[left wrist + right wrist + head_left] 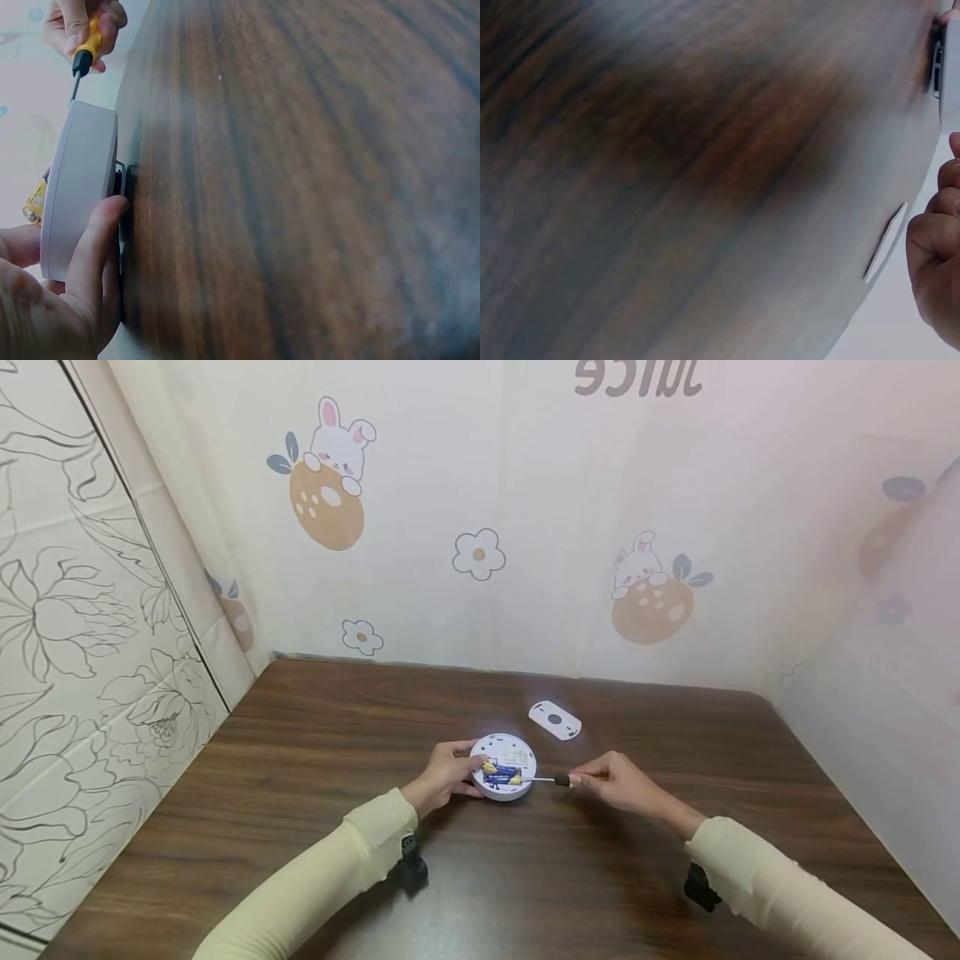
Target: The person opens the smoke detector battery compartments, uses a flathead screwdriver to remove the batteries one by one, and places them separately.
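Observation:
A round white smoke detector [504, 743] is held at its left side by my left hand [447, 770], the thumb over its upper face and fingers at the rim. Blue-and-yellow batteries [501, 773] sit in its open compartment; one battery [34, 202] shows past the rim in the left wrist view. My right hand [618, 783] grips a screwdriver [561, 780] with a yellow-and-black handle. Its thin shaft points left, with the tip at the right end of the batteries. In the right wrist view the right hand [937, 247] shows only partly, and the screwdriver is hidden.
Behind the detector, a white mounting plate [555, 720] with slots and a dark round centre lies flat on the brown wooden table [337, 727]. A printed curtain [480, 610] hangs along the table's back edge. Dark wrist cameras [412, 867] hang under both sleeves.

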### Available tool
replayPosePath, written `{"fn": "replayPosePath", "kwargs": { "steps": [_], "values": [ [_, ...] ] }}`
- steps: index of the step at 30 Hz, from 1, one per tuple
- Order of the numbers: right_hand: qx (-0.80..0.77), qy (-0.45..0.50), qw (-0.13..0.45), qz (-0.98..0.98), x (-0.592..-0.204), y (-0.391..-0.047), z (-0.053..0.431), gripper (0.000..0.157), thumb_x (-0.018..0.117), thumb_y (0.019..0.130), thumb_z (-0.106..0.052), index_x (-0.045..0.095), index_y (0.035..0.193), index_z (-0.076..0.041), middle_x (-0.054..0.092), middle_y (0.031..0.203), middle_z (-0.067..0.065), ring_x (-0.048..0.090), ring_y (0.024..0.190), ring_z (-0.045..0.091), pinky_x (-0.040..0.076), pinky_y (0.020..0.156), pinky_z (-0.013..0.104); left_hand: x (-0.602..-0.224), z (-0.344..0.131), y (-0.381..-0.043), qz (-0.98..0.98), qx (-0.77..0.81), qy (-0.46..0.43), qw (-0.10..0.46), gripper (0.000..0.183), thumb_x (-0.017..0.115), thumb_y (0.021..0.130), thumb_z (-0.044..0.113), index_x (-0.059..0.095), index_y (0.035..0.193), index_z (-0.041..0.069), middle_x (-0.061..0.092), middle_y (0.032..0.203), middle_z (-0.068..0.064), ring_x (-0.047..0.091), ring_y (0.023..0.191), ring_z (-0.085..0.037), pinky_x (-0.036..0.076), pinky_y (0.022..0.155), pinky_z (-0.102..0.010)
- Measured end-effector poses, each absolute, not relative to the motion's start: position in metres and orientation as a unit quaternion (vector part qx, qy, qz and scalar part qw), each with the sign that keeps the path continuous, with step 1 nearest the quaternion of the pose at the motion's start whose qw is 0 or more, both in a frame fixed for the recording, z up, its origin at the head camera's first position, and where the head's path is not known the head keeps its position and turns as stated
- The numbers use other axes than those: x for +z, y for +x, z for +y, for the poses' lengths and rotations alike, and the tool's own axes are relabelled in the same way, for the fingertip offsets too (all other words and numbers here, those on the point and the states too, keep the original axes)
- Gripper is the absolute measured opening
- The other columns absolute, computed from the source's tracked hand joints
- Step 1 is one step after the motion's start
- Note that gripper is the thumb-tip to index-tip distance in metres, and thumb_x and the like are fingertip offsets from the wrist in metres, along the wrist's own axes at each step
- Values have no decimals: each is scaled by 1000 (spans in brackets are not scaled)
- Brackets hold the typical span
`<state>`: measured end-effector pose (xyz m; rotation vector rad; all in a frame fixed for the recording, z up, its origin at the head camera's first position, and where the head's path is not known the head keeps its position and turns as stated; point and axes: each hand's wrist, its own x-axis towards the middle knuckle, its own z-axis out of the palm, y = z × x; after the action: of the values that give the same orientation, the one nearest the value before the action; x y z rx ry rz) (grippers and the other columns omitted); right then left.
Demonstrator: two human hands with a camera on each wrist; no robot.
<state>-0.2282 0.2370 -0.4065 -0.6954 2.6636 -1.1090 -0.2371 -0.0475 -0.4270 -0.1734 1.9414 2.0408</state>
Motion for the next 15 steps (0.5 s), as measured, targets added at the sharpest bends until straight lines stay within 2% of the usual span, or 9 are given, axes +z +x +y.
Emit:
{"fn": "replayPosePath", "kwargs": {
  "steps": [4,9,15],
  "values": [
    [-386,-233,94,888,-411,-228,239,24,63,93,-17,73,102,3,69,82,6,48,62,11,39,50,21,-428,-48,-237,678,715,-60,159,45,59,92,1,50,136,-1,64,97,-19,64,66,-19,59,55,-36],
    [-401,-219,118,882,-415,-229,240,26,62,94,-18,72,104,3,53,64,0,43,56,10,36,45,20,-429,-48,-237,674,718,-61,161,45,59,92,1,50,136,-2,64,96,-19,64,66,-19,59,55,-36],
    [-418,-241,116,868,-419,-230,242,24,60,95,-15,72,101,4,48,62,-4,43,55,8,35,44,20,-429,-47,-238,673,719,-63,161,45,59,93,1,50,136,-1,65,97,-20,65,68,-21,59,56,-37]
  ]
}}
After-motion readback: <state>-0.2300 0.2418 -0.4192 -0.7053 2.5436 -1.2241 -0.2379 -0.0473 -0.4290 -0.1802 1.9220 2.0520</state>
